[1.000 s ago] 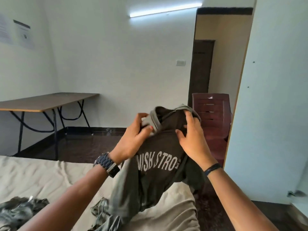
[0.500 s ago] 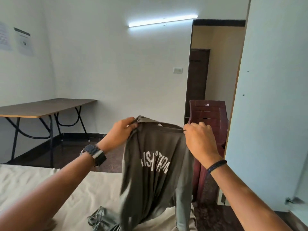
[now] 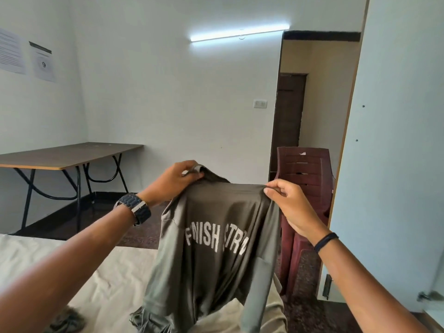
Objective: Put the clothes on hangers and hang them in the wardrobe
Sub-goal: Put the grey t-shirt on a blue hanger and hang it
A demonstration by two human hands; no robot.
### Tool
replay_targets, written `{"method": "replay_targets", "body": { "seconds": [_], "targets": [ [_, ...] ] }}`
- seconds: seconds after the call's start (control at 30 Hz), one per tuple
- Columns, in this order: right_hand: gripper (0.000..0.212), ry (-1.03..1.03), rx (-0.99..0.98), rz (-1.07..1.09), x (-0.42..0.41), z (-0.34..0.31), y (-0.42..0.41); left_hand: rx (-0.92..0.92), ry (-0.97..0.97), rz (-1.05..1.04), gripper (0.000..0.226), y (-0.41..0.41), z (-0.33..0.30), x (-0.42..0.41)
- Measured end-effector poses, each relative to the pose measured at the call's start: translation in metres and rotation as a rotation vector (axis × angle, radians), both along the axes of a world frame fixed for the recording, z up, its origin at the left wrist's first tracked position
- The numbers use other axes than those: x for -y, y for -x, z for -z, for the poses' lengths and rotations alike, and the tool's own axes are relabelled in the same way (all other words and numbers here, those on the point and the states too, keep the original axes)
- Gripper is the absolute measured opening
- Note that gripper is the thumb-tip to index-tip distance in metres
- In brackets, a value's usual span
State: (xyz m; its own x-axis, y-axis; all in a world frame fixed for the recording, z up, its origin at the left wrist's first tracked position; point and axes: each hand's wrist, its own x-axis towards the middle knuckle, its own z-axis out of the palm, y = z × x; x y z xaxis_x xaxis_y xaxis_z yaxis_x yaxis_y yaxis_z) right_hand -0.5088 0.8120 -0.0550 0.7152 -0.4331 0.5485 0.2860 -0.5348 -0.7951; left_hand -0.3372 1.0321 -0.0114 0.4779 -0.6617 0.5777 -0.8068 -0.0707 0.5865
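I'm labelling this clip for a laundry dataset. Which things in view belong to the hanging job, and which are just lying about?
Part of the job:
- grey T-shirt with white lettering, held up by its top edge
- left hand and right hand, each pinching that edge
- white wardrobe door
- crumpled clothes on the bed

Lying about:
- folding table
- maroon plastic chairs
- wall papers

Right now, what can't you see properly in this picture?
Head view:
- The T-shirt print reads "FINISH STR"; folds hide the rest.
- Any hanger: none visible.
- Wall papers: text too small.
- Clothes on the bed: cut off by the bottom edge.
- Wardrobe inside: hidden behind its white panel.
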Motion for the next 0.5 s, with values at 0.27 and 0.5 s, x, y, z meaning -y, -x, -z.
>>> {"method": "replay_targets", "body": {
  "seconds": [0.27,0.5],
  "targets": [
    [0.011,-0.112,-0.049,-0.108,-0.001,-0.003,0.000,-0.346,0.124,-0.022,0.028,-0.017,-0.009,-0.010],
    [0.025,-0.212,-0.127,-0.194,-0.012,-0.011,0.005,-0.271,0.202,-0.083,0.033,-0.019,-0.023,-0.006]
  ]
}}
